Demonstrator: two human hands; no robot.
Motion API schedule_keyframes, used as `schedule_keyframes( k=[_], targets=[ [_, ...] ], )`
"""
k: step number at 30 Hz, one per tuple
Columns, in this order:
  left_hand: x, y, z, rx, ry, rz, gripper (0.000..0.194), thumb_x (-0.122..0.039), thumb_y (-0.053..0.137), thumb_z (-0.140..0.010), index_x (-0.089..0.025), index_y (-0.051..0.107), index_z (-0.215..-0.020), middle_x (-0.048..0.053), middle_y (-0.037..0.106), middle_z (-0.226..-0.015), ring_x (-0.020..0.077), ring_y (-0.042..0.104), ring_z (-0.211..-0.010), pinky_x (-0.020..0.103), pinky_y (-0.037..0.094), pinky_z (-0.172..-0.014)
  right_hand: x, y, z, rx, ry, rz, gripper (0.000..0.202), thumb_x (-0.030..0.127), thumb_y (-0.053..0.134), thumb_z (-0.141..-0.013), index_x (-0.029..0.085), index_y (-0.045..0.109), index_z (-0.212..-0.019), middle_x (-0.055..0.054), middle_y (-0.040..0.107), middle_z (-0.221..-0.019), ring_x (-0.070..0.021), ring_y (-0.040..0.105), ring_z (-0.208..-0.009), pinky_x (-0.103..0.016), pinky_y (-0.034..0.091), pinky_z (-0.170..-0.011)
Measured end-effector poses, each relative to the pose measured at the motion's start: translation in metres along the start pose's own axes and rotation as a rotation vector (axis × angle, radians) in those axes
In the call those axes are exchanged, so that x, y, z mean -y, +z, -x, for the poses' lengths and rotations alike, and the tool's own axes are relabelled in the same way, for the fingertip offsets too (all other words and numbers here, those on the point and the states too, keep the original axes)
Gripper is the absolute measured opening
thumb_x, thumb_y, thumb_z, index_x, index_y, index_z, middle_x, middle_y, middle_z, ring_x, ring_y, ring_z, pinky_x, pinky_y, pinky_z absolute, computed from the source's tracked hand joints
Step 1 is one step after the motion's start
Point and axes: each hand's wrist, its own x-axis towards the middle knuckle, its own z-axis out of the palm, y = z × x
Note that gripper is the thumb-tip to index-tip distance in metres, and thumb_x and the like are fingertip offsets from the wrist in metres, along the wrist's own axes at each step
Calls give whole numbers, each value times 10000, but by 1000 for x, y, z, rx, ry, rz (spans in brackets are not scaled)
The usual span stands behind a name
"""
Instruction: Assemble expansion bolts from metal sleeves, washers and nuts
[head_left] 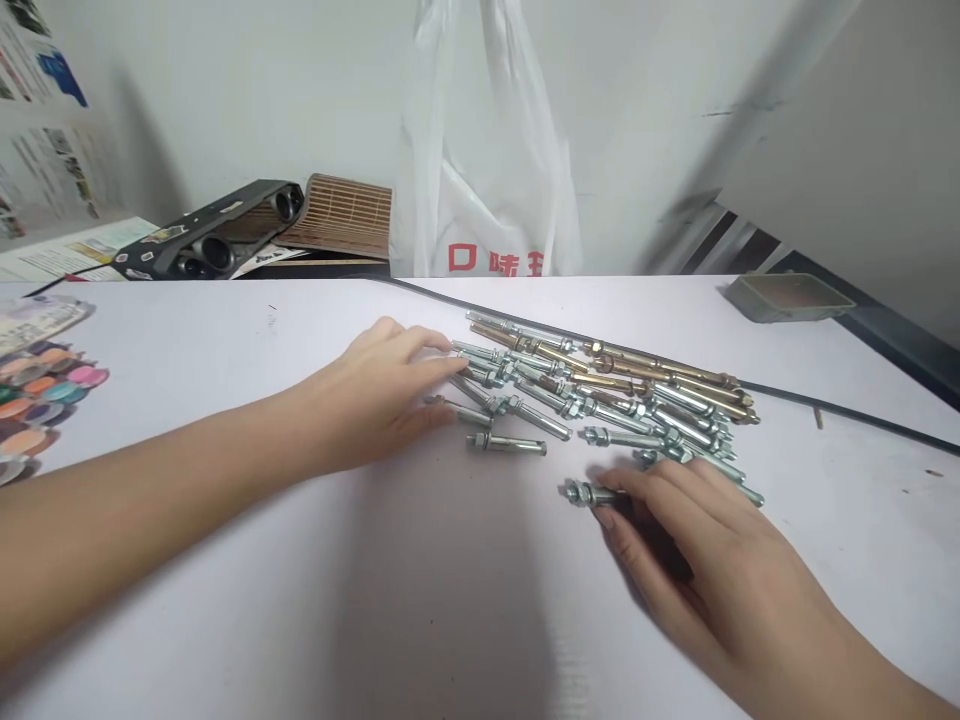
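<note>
Several expansion bolts, silver ones (540,385) and brass-coloured ones (660,372), lie in a loose pile on the white table (442,600). At the pile's left end is my left hand (375,395), its fingers stretched out and apart, the tips at the nearest silver bolts. Whether the thumb touches one I cannot tell. My right hand (712,540) pinches a silver expansion bolt (585,493) between thumb and fingers in front of the pile, its nut end pointing left. The rest of that bolt is hidden by the fingers. One more silver bolt (510,445) lies apart at the front left.
A dark cable (862,420) runs behind the pile. A shallow plastic container (791,297) stands at the back right. Behind the table hang or stand a white plastic bag (487,170), a black device (210,235) and a bamboo mat (341,215). A colourful printed item (45,390) lies at left.
</note>
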Motion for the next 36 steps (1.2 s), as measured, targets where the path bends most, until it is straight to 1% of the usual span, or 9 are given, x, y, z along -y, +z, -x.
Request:
schedule_keyframes(
  k=[8,13,19,25,28,30,32,34,36],
  targets=[
    [-1,7,10,26,54,-45,509,-449,484,-902,-193,562,-1336,127,548,-1344,268,498,-967,417,425,-868,0,-1,1,11,-11,26,281,305,563,-902,225,555,-1171,-55,595,-890,-218,539,-801,-369,431,-688],
    [-3,5,16,13,95,-25,479,-412,466,-916,-190,556,-1331,119,547,-1339,265,505,-985,415,423,-887,-1,0,1,4,-11,22,270,304,563,-905,228,554,-1164,-56,599,-911,-215,534,-806,-372,429,-688],
    [-9,-3,22,87,120,-41,478,-372,462,-936,-163,515,-1363,137,507,-1383,283,510,-1048,442,422,-926,3,0,-1,32,31,-1,259,301,556,-913,241,544,-1165,-56,600,-930,-228,523,-838,-393,418,-710],
    [-13,-2,30,78,138,-38,469,-372,463,-932,-152,529,-1340,134,532,-1367,284,520,-1017,457,417,-921,1,1,2,49,25,-11,289,317,552,-906,244,536,-1185,-66,601,-945,-243,511,-849,-420,410,-715],
    [-13,-4,32,67,140,21,442,-359,448,-940,-155,543,-1320,126,549,-1346,273,523,-1008,443,414,-917,-1,2,3,55,30,-9,299,322,561,-897,248,537,-1185,-71,598,-936,-250,515,-860,-426,415,-713],
    [-12,-5,29,30,117,100,387,-324,408,-952,-176,581,-1265,111,596,-1271,250,540,-976,416,418,-900,-2,2,3,49,24,-4,299,322,567,-891,248,539,-1180,-72,595,-920,-250,515,-852,-422,416,-700],
    [-12,-5,21,-7,61,161,359,-281,358,-958,-195,628,-1179,92,656,-1127,228,566,-924,390,421,-877,-2,2,2,44,18,-1,297,319,568,-889,248,540,-1177,-73,593,-910,-250,516,-844,-421,416,-694],
    [-12,-5,9,-5,-44,157,349,-265,350,-948,-205,674,-1065,70,685,-950,223,587,-864,373,429,-833,-1,2,1,38,18,1,293,314,567,-889,247,542,-1173,-74,594,-910,-249,515,-842,-421,416,-695],
    [-14,-5,-5,21,-174,155,290,-303,431,-898,-221,707,-936,47,688,-859,233,597,-836,348,435,-754,-1,2,1,44,20,2,287,311,570,-889,247,543,-1167,-75,596,-920,-249,513,-849,-422,418,-704]
  ],
)
